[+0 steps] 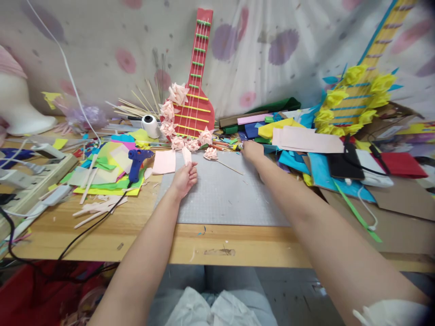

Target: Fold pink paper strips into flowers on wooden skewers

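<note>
My left hand [184,178] is over the near left part of a grey cutting mat [224,194], fingers pinched on a small pink foam strip [186,155] that stands up from them. My right hand [252,149] reaches to the mat's far edge, fingers curled on a small yellow and dark object [237,146] that I cannot make out. A pink foam flower [210,153] on a thin stick lies between the hands. Behind it stands a red foam guitar [197,90] edged with pink flowers.
A blue glue gun [137,160] lies on coloured foam sheets [102,174] at the left, beside a pink foam square [164,162]. A power strip [37,176] and cables sit far left. Foam sheets [306,138], a yellow flowered guitar [356,99] and cardboard [401,213] crowd the right.
</note>
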Demonstrator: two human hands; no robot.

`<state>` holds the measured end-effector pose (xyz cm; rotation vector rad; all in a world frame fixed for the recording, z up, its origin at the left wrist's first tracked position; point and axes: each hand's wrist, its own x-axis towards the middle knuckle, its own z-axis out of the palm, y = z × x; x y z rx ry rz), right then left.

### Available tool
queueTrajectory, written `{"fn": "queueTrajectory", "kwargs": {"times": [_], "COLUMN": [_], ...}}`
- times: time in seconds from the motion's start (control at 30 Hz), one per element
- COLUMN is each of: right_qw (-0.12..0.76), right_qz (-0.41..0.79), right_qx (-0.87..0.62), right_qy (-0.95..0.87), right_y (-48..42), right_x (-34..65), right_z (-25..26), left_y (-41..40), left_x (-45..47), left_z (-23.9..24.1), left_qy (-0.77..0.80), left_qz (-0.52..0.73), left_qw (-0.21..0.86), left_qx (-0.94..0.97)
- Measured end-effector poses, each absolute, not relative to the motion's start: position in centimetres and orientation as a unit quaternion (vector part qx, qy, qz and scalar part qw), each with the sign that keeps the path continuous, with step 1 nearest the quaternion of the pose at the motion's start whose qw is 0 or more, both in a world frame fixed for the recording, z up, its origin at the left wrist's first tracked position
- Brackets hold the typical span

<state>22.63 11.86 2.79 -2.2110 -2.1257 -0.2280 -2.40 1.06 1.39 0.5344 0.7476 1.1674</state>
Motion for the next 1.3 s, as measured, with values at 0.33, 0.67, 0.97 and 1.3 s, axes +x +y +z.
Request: {"fn": "queueTrajectory", "kwargs": {"times": [0.33, 0.67, 0.97, 1.3], "right_qw": [0.094, 0.178, 0.149, 0.304], "right_qz": [0.060, 0.071, 0.259, 0.505], "right_qx": [-0.756, -0.711, -0.683, -0.562], "right_qy": [-0.645, -0.676, -0.666, -0.580], "right_y": [8.5, 10.4, 11.6, 11.3], "right_x": [22.6, 22.6, 22.6, 24.3], "right_z": [2.9, 1.5, 3.7, 5.0], "left_y": [1.1, 0.9, 0.7, 0.9], "left_x": [-2.2, -1.8, -1.9, -1.8], "left_z": [0.9, 1.0, 1.0, 0.9], "left_qy": [0.336, 0.356, 0.359, 0.360], "left_qz": [0.525, 0.523, 0.524, 0.518], "left_qw": [0.738, 0.725, 0.720, 0.722], "left_qx": [0.259, 0.273, 0.279, 0.284]}}
